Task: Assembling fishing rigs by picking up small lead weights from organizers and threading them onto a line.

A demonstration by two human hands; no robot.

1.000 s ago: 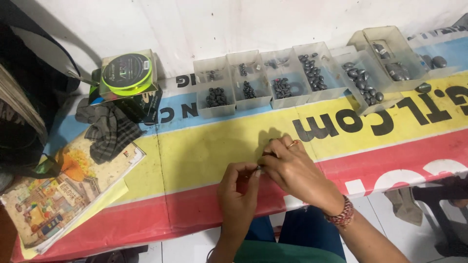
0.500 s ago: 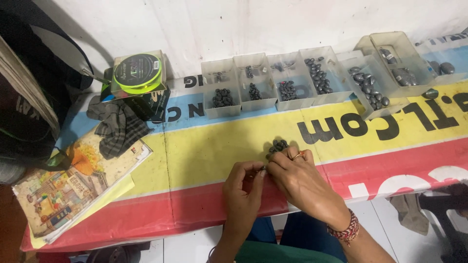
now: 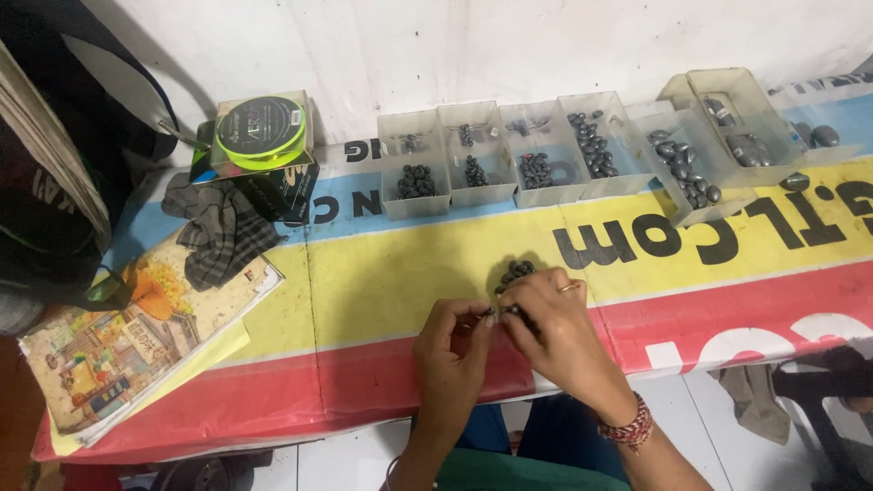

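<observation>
A table (image 3: 364, 300) under a yellow, red and blue banner carries a row of clear trays (image 3: 564, 150) of dark weights; left of them sit a spool box (image 3: 264, 132), a striped cloth (image 3: 223, 232) and an illustrated book (image 3: 127, 336). A small heap of weights (image 3: 516, 271) lies in front of the trays.

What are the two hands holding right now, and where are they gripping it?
Both the left hand and right hand pinch one small dark piece between their fingertips, one at each end. What it is cannot be told.

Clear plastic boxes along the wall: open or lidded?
Open: the clear plastic boxes show no lids, with dark beads lying exposed inside.
</observation>
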